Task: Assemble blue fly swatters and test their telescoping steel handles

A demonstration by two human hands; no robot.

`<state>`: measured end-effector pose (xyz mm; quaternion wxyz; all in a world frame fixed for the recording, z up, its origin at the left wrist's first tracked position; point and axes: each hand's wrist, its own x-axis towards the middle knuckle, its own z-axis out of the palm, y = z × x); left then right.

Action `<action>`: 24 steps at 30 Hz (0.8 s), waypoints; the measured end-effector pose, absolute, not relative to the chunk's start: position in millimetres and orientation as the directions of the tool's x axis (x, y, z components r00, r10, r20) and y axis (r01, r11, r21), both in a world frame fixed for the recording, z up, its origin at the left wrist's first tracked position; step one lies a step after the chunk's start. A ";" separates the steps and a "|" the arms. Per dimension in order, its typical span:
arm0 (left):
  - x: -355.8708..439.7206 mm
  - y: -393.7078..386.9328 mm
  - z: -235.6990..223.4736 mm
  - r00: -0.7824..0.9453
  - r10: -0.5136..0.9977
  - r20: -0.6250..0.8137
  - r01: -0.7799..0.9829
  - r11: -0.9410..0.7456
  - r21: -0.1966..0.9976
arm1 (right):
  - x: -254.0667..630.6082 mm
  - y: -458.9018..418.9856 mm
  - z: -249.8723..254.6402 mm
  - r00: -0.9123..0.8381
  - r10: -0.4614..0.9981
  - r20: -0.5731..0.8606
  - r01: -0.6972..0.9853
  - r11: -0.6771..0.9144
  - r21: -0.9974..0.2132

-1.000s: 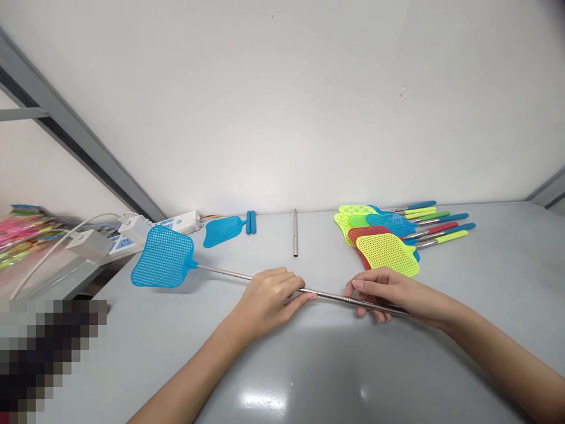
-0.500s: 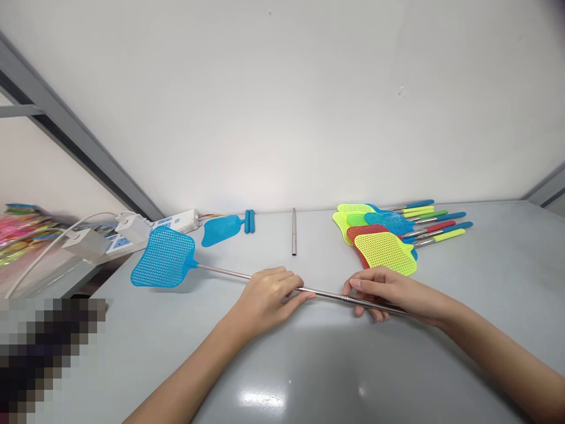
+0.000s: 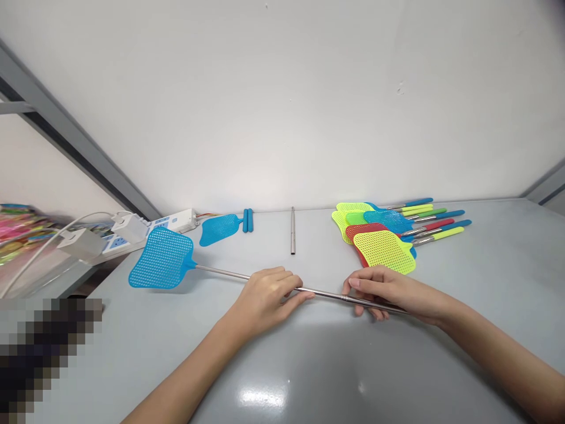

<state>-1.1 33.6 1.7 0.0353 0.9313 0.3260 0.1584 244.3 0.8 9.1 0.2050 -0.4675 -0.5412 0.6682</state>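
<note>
A fly swatter (image 3: 162,259) with a blue mesh head and a drawn-out metal telescopic rod lies across in front of me, its head at the left. My left hand (image 3: 274,300) is closed around the middle of the rod. Further right, my right hand (image 3: 384,291) grips the thicker end section, with fingers above and below it. The rod's far right end is hidden under that hand. Behind the rod, a short metal rod (image 3: 293,231) lies on the table. Left of it are a loose blue swatter head (image 3: 219,229) and two blue handle sleeves (image 3: 248,221).
A pile of finished-looking swatters (image 3: 384,238) in yellow, green, red and blue lies at the back right. White power strips (image 3: 176,221) with plugged-in adapters and a cable stand at the left edge. Colourful plastic-wrapped goods (image 3: 24,235) sit beyond. A wall closes the grey table (image 3: 282,365) behind.
Both hands keep their hold on the swatter's rod, with almost no movement. The whole view shifts only slightly.
</note>
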 end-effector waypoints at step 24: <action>-1.6 34.1 -0.4 0.739 0.617 0.271 0.591 -0.786 0.178 | 244.8 0.2 8.6 -0.477 0.783 -0.398 0.240 -0.320 -0.917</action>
